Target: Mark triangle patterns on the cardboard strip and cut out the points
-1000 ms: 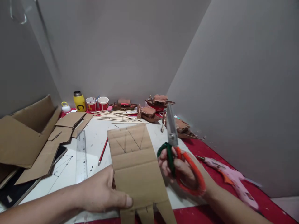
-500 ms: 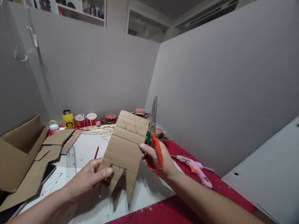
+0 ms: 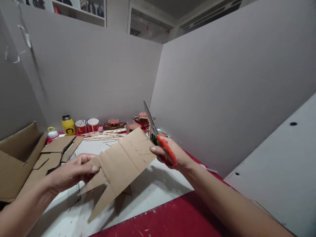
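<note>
A piece of brown cardboard (image 3: 123,161) with pointed strips cut at its lower left end hangs tilted above the white board. My left hand (image 3: 76,169) is closed on its left edge, thumb on top. In my right hand (image 3: 170,153) are scissors (image 3: 166,148) with orange and green handles, their blades pointing up and to the left past the cardboard's top corner. The right thumb lies at the cardboard's right edge; whether those fingers also grip it, I cannot tell.
A cardboard box (image 3: 17,164) and cut cardboard pieces (image 3: 55,144) lie at left. Behind are a yellow bottle (image 3: 68,126), paper cups (image 3: 93,124), thin wooden sticks (image 3: 103,135) and model boats (image 3: 142,119). Grey partitions (image 3: 222,82) enclose the red table (image 3: 160,217) and white board (image 3: 170,184).
The cardboard has turned clockwise, its pointed strips swinging left. My left hand has moved left and up. The scissors now lean left instead of standing nearly upright.
</note>
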A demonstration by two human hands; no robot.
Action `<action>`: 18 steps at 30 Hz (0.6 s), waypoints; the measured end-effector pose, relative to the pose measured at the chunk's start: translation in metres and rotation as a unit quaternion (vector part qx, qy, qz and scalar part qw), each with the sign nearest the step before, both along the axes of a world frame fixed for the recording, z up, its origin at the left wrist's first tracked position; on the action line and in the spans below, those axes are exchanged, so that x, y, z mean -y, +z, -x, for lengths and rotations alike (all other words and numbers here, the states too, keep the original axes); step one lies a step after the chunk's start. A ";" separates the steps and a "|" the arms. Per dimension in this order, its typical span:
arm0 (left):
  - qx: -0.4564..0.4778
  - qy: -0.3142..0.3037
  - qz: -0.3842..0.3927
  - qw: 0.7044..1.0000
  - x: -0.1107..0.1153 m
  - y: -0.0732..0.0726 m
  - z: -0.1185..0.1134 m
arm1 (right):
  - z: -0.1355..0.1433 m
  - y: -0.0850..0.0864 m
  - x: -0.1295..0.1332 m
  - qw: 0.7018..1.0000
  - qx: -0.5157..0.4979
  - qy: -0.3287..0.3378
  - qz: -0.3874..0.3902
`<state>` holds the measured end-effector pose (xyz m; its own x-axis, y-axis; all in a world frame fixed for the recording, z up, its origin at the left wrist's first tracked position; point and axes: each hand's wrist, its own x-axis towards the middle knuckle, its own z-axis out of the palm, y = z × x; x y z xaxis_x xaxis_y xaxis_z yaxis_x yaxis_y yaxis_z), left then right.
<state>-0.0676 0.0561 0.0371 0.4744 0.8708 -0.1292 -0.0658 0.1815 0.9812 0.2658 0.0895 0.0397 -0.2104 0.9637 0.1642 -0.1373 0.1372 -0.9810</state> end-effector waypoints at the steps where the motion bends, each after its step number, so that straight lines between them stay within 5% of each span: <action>1: 0.049 0.023 0.014 0.998 -0.002 0.004 0.005 | 0.000 -0.002 0.002 1.000 -0.003 0.002 0.004; 4: 0.203 0.136 0.009 0.970 -0.009 0.013 0.014 | 0.008 -0.005 0.006 0.998 -0.053 -0.026 -0.007; 6: 0.218 0.182 -0.014 0.959 -0.009 0.013 0.009 | 0.020 -0.005 0.006 0.994 -0.099 -0.048 -0.021; 12: 0.045 0.079 -0.044 0.995 0.016 0.000 -0.056 | 0.072 -0.013 0.020 0.984 -0.174 -0.009 -0.025; 18: 0.030 0.149 -0.117 0.981 0.032 0.014 -0.091 | 0.090 -0.013 0.041 0.984 -0.169 0.044 -0.028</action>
<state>0.0233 0.0243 0.0513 0.1951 0.9745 0.1107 -0.1409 -0.0838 0.9865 0.1755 0.0487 0.0271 -0.2177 0.9314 0.2918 -0.4683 0.1626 -0.8685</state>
